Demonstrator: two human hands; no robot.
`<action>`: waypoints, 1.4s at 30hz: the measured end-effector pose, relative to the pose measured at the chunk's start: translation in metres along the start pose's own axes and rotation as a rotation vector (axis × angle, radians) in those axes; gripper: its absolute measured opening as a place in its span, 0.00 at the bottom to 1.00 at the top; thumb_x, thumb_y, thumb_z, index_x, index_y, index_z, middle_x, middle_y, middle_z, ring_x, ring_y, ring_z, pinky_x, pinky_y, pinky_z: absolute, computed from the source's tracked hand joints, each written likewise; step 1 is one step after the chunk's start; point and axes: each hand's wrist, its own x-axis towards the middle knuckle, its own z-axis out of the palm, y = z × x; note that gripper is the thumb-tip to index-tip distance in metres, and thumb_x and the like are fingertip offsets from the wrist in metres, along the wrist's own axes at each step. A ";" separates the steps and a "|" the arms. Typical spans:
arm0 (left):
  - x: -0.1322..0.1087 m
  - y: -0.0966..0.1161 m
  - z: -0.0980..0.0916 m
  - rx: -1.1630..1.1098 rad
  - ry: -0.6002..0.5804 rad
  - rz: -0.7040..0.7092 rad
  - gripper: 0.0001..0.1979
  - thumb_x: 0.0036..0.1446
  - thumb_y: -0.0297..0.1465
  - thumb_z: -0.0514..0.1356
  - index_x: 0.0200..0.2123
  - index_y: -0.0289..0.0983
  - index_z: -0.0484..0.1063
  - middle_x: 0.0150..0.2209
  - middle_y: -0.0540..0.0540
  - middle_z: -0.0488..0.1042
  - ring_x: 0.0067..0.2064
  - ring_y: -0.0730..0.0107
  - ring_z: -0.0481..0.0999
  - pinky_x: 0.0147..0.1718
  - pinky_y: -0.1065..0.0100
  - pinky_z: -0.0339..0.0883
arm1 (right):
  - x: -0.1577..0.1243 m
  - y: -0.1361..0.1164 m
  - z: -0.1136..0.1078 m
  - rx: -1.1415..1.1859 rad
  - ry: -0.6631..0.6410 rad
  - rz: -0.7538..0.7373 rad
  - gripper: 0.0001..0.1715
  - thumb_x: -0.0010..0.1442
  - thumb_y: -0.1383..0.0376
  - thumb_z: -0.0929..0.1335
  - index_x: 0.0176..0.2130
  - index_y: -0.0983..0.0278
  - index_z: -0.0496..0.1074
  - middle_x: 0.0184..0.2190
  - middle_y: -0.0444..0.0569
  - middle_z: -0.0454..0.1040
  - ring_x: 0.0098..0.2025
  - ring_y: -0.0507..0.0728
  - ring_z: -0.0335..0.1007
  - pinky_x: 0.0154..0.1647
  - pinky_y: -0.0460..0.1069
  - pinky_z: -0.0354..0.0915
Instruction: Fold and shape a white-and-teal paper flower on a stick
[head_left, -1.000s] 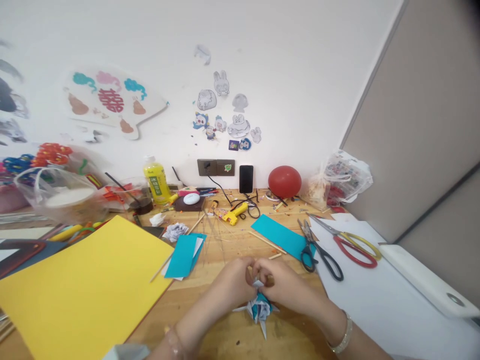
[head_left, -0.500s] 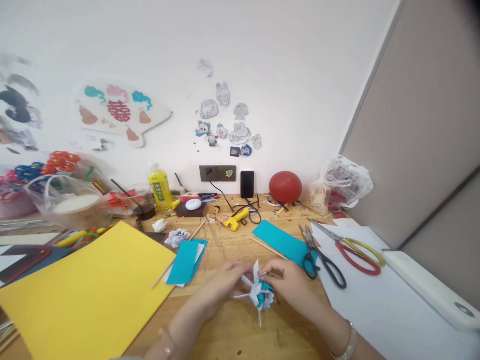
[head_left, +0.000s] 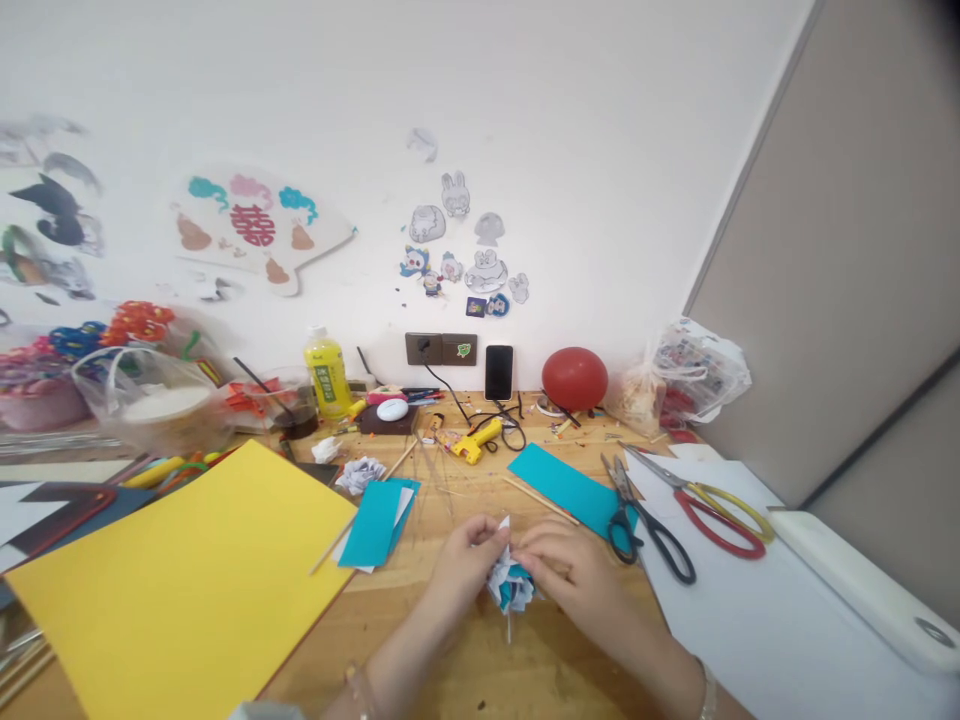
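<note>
Both my hands meet over the wooden desk (head_left: 465,670) near its front edge. Between them is a small folded paper flower (head_left: 508,585), white and teal, with a thin stem pointing down. My left hand (head_left: 471,563) pinches a white petal at the flower's top left. The fingers of my right hand (head_left: 574,572) are curled onto its right side. Teal paper pieces (head_left: 377,522) lie just left of my hands, and a teal strip (head_left: 566,486) lies behind them on the right.
A big yellow sheet (head_left: 180,580) covers the left front. Black scissors (head_left: 646,520) and red-yellow scissors (head_left: 709,495) lie on white paper at right. A yellow glue gun (head_left: 474,441), bottle (head_left: 324,372), phone (head_left: 498,372) and red balloon (head_left: 574,378) stand by the wall. Thin wooden sticks lie about.
The flower has been turned and lifted a little between my hands; its spread white points are now gathered closer. My left fingers have shifted onto a top petal.
</note>
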 end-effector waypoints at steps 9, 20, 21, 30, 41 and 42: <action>0.000 0.002 -0.002 0.083 0.075 0.125 0.15 0.43 0.42 0.59 0.18 0.37 0.63 0.17 0.54 0.64 0.21 0.74 0.62 0.22 0.73 0.55 | -0.007 0.003 0.006 -0.055 0.004 -0.199 0.14 0.62 0.65 0.61 0.30 0.63 0.73 0.29 0.47 0.76 0.34 0.54 0.67 0.38 0.50 0.61; -0.002 0.006 -0.002 0.069 0.092 0.151 0.17 0.43 0.44 0.59 0.18 0.36 0.64 0.17 0.55 0.63 0.22 0.74 0.63 0.22 0.73 0.56 | -0.004 0.005 0.007 -0.006 0.106 -0.060 0.12 0.61 0.62 0.62 0.34 0.61 0.74 0.36 0.49 0.75 0.39 0.56 0.68 0.45 0.52 0.60; -0.002 0.006 -0.002 0.065 0.101 0.151 0.17 0.42 0.45 0.60 0.18 0.36 0.64 0.17 0.55 0.63 0.22 0.74 0.63 0.22 0.73 0.56 | -0.005 0.005 0.008 -0.023 0.108 -0.080 0.12 0.61 0.62 0.62 0.35 0.60 0.74 0.37 0.49 0.75 0.40 0.56 0.68 0.46 0.53 0.59; -0.001 0.002 -0.002 0.028 0.086 0.137 0.19 0.42 0.47 0.60 0.20 0.35 0.66 0.18 0.54 0.65 0.22 0.74 0.64 0.21 0.73 0.56 | -0.006 0.012 0.011 -0.029 0.135 -0.081 0.15 0.62 0.58 0.60 0.41 0.59 0.72 0.41 0.50 0.72 0.45 0.57 0.65 0.49 0.54 0.57; -0.002 0.000 -0.003 0.011 0.054 0.103 0.18 0.40 0.45 0.62 0.20 0.35 0.66 0.18 0.54 0.64 0.21 0.75 0.63 0.21 0.74 0.55 | -0.007 0.010 0.012 -0.007 0.115 -0.125 0.19 0.62 0.54 0.59 0.44 0.59 0.71 0.41 0.50 0.70 0.45 0.58 0.63 0.48 0.54 0.57; -0.002 -0.001 -0.003 0.011 0.054 0.100 0.17 0.40 0.44 0.62 0.19 0.35 0.66 0.17 0.55 0.64 0.21 0.75 0.63 0.21 0.74 0.55 | -0.007 0.008 0.013 0.003 0.098 -0.138 0.20 0.62 0.52 0.58 0.43 0.59 0.71 0.40 0.50 0.70 0.44 0.58 0.63 0.47 0.54 0.57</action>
